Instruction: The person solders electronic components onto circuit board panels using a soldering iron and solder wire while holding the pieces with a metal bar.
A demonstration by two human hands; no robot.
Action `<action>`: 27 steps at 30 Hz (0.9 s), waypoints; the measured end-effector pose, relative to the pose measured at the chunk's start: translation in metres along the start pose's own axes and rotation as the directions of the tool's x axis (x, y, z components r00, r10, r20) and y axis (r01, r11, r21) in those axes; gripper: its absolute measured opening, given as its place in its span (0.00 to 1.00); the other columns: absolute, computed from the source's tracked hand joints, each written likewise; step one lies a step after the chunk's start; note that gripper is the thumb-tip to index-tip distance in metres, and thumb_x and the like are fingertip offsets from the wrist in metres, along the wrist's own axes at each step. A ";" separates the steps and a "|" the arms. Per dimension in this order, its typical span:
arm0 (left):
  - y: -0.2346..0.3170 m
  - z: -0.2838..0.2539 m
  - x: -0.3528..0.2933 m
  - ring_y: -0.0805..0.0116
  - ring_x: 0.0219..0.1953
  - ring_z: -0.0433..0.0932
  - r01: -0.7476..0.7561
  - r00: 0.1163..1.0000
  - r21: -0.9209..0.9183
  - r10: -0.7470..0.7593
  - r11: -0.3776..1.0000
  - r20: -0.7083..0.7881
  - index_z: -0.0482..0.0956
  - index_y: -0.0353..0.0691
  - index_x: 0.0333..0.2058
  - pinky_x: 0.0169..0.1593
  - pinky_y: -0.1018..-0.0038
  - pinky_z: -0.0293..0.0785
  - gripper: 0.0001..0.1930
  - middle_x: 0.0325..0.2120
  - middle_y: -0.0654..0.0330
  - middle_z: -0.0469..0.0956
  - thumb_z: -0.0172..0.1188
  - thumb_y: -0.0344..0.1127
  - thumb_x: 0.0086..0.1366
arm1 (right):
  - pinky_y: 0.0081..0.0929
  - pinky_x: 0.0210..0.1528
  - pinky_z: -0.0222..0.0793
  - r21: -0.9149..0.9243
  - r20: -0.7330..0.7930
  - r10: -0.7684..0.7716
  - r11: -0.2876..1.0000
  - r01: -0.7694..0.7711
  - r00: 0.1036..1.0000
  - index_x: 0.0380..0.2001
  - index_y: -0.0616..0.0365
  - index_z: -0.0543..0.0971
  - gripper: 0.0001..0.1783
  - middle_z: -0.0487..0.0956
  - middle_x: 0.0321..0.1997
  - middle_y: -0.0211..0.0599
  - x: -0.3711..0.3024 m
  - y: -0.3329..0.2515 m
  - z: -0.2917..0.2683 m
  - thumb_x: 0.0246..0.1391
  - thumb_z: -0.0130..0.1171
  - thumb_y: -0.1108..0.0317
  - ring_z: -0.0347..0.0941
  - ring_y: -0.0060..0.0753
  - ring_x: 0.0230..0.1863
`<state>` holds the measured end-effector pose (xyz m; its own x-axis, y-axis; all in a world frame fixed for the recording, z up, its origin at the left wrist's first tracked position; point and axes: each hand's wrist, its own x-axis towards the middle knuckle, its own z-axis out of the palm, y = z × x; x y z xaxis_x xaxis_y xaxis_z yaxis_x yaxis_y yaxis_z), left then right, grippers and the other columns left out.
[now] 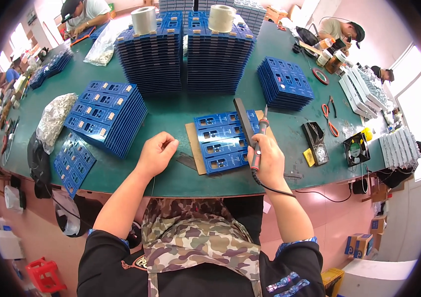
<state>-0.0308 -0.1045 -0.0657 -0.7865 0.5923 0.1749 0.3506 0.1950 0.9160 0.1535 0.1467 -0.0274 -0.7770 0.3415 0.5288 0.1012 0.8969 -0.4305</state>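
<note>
Right hand: the right hand (270, 158) is wrapped tight round the red and black plastic handle of a soldering iron (259, 143), tip pointing up and away, over the blue tray.
Iron, handling: light and stiff, I'd judge; hot at the metal tip, so the grip belongs on the handle only. Its black cord (289, 192) trails off the table edge and may tug.
Left hand: the left hand (157, 153) is curled loosely, fingertips pinched together as if on a thin wire; I cannot tell what it holds.
Work piece: one flat blue plastic tray with four rows of pockets (222, 141) lies on a brown cardboard sheet (195, 148), between the hands; a dark flat bar (245, 121) lies slanted across it.
Tray, handling: thin, probably light and slightly flexible; best lifted by its edges.
Tall stacks: two stacks of blue trays (185, 59), each topped by one pale tape roll (144, 20).
Lower stacks: one left (106, 116), one right (284, 81).
Table: green mat-covered bench (171, 116).
</note>
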 end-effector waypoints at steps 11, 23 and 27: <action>0.004 -0.003 0.000 0.77 0.26 0.69 -0.019 0.997 0.084 0.012 0.996 0.075 0.75 0.34 0.31 0.32 0.77 0.67 0.08 0.25 0.63 0.74 0.61 0.33 0.65 | 0.41 0.35 0.72 -0.058 0.008 -0.023 0.998 0.023 1.000 0.42 0.55 0.73 0.16 0.77 0.34 0.43 0.008 -0.005 0.012 0.49 0.63 0.74 0.75 0.49 0.35; 0.017 -0.007 -0.008 0.77 0.28 0.70 -0.059 0.989 0.038 0.053 0.998 0.135 0.76 0.35 0.33 0.34 0.78 0.68 0.06 0.26 0.64 0.74 0.58 0.32 0.65 | 0.41 0.35 0.72 -0.106 0.010 -0.037 0.994 0.038 0.999 0.42 0.54 0.74 0.17 0.77 0.34 0.42 0.006 -0.010 0.005 0.49 0.66 0.70 0.75 0.49 0.35; 0.064 0.005 -0.015 0.76 0.30 0.71 -0.108 0.941 -0.156 0.152 0.982 0.302 0.78 0.36 0.36 0.36 0.78 0.69 0.08 0.26 0.65 0.73 0.52 0.32 0.69 | 0.32 0.39 0.73 0.312 -0.146 -0.013 0.948 0.058 0.989 0.43 0.55 0.74 0.22 0.79 0.38 0.42 -0.004 -0.030 -0.018 0.45 0.73 0.73 0.78 0.40 0.36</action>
<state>0.0056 -0.0973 -0.0114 -0.5333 0.8232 0.1948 0.3500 0.0051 0.9367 0.1649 0.1235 -0.0040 -0.6792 0.3674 0.6353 -0.1435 0.7825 -0.6059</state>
